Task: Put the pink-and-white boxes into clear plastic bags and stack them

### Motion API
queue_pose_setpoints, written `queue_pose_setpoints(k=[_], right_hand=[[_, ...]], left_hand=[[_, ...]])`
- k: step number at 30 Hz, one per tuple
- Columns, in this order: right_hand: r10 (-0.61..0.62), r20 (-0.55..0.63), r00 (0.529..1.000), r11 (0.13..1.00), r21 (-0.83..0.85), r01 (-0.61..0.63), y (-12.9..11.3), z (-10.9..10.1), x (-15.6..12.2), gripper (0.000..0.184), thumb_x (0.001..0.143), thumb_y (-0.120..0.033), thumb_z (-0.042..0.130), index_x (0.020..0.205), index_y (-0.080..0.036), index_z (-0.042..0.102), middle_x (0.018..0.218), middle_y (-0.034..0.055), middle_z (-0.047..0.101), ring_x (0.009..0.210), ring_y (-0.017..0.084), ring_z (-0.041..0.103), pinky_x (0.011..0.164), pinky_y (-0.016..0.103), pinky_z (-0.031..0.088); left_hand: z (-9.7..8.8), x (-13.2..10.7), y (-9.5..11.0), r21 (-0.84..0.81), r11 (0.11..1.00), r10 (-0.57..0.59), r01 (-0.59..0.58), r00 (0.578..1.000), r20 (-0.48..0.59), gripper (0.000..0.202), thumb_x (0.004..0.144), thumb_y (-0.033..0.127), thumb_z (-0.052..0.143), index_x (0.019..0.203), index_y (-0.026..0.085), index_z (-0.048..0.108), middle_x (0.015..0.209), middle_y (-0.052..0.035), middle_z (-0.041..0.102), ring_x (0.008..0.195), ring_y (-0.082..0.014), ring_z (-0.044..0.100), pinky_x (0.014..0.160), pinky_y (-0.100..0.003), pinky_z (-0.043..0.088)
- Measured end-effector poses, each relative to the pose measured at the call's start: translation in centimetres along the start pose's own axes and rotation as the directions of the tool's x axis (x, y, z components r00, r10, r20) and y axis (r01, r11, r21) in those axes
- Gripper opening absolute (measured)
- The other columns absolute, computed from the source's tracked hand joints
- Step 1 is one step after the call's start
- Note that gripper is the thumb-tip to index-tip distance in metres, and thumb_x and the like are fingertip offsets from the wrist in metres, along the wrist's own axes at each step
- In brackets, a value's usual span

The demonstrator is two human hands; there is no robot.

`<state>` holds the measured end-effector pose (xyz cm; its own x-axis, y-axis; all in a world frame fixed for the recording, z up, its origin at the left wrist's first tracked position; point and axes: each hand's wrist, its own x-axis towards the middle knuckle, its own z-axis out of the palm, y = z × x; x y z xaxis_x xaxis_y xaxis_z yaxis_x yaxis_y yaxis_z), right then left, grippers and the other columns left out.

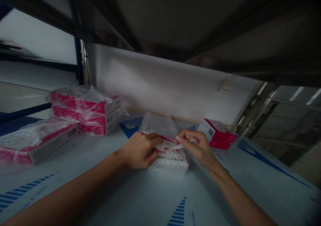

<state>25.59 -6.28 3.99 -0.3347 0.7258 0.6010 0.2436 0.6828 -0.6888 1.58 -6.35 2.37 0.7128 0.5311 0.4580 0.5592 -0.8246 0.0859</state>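
A white and pink box (173, 162) lies in a clear plastic bag (159, 124) on the shelf surface in front of me. My left hand (142, 150) is closed at the left side of the box, its fingers curled onto the bag; the fingertips are partly hidden. Between the thumb and fingers of my right hand (195, 145), a gathered, twisted part of the bag is pinched above the box's right side. The bag's loose plastic spreads out behind the box, toward the wall.
Bagged pink boxes (91, 114) are stacked at the back left, with another wrapped box (50, 139) lying nearer. Two red and white boxes (218, 134) sit at the right. A dark shelf (160, 22) hangs low overhead, and metal posts (85, 62) stand at the sides.
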Motion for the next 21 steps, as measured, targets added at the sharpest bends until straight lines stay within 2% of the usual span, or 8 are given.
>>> queue_pose_setpoints(k=[3,6,9,11,15,17,19,21], right_hand=[[-0.103,0.061,0.993,0.989,-0.102,0.109,-1.2,-0.1,0.0,0.039,0.091,-0.024,0.060,0.058,-0.022,0.039,0.074,0.0020,0.065,0.071,0.016,0.062,0.067,0.030,0.045],[-0.076,0.185,0.980,0.948,-0.292,0.129,-1.5,0.2,-0.5,0.022,0.093,-0.019,0.055,0.071,-0.021,0.051,0.079,0.0010,0.066,0.075,0.015,0.062,0.071,0.030,0.046],[-0.034,0.270,0.962,0.859,-0.483,0.166,-1.6,0.7,-1.2,0.012,0.095,-0.020,0.053,0.085,-0.022,0.059,0.079,0.0005,0.065,0.076,0.016,0.062,0.075,0.031,0.047],[-0.046,0.300,0.953,0.821,-0.532,0.207,-1.8,0.9,-1.4,0.011,0.096,-0.021,0.052,0.088,-0.022,0.059,0.082,0.0017,0.067,0.081,0.017,0.063,0.081,0.033,0.048],[-0.045,0.334,0.941,0.836,-0.503,0.218,-2.9,0.8,-0.9,0.014,0.096,-0.018,0.052,0.103,-0.024,0.062,0.097,0.0025,0.070,0.097,0.017,0.065,0.090,0.033,0.051],[-0.003,0.355,0.935,0.853,-0.487,0.188,-4.0,0.5,-1.0,0.025,0.096,-0.022,0.056,0.119,-0.029,0.063,0.109,0.0015,0.071,0.109,0.018,0.064,0.098,0.035,0.051],[0.068,0.294,0.953,0.851,-0.515,0.098,-5.4,0.1,-2.0,0.042,0.093,-0.029,0.064,0.133,-0.035,0.057,0.124,0.0008,0.068,0.120,0.021,0.061,0.107,0.041,0.048],[0.136,0.085,0.987,0.820,-0.569,-0.064,-7.0,0.0,-4.5,0.052,0.089,-0.035,0.068,0.139,-0.035,0.055,0.135,0.0032,0.063,0.127,0.026,0.058,0.112,0.049,0.043]], left_hand=[[-0.9,0.1,0.0,-0.078,0.997,0.010,-0.007,0.999,0.038,0.048,0.079,0.018,0.054,0.127,0.023,0.058,0.122,-0.0063,0.068,0.097,-0.0238,0.070,0.081,-0.036,0.055],[-1.9,-0.1,0.0,-0.144,0.989,0.032,-0.017,0.994,0.105,0.053,0.084,0.025,0.057,0.136,0.027,0.053,0.132,-0.0065,0.064,0.106,-0.0243,0.069,0.088,-0.036,0.055],[-2.3,-0.2,0.0,-0.153,0.988,0.013,0.011,0.988,0.155,0.058,0.084,0.034,0.063,0.141,0.029,0.050,0.136,-0.0071,0.062,0.108,-0.0265,0.068,0.089,-0.038,0.055],[-2.1,-0.2,0.0,-0.136,0.990,0.002,0.020,0.988,0.158,0.061,0.083,0.040,0.066,0.141,0.029,0.050,0.139,-0.0080,0.061,0.108,-0.0279,0.069,0.089,-0.040,0.056],[-1.7,-0.2,-0.3,-0.046,0.998,-0.045,0.053,0.987,0.157,0.069,0.079,0.052,0.070,0.141,0.030,0.050,0.143,-0.0118,0.058,0.103,-0.0310,0.071,0.083,-0.045,0.058],[-2.2,-0.9,0.3,0.025,0.991,-0.135,0.133,0.985,0.110,0.076,0.078,0.059,0.070,0.146,0.033,0.047,0.147,-0.0132,0.054,0.110,-0.0355,0.068,0.088,-0.051,0.057],[-3.1,-2.5,2.0,0.051,0.958,-0.280,0.281,0.960,-0.020,0.075,0.081,0.061,0.067,0.149,0.035,0.043,0.148,-0.0116,0.053,0.122,-0.0373,0.061,0.098,-0.056,0.053],[-3.6,-5.0,4.9,-0.024,0.894,-0.444,0.448,0.874,-0.197,0.065,0.090,0.056,0.059,0.148,0.034,0.043,0.146,-0.0083,0.056,0.128,-0.0332,0.057,0.104,-0.053,0.050]])
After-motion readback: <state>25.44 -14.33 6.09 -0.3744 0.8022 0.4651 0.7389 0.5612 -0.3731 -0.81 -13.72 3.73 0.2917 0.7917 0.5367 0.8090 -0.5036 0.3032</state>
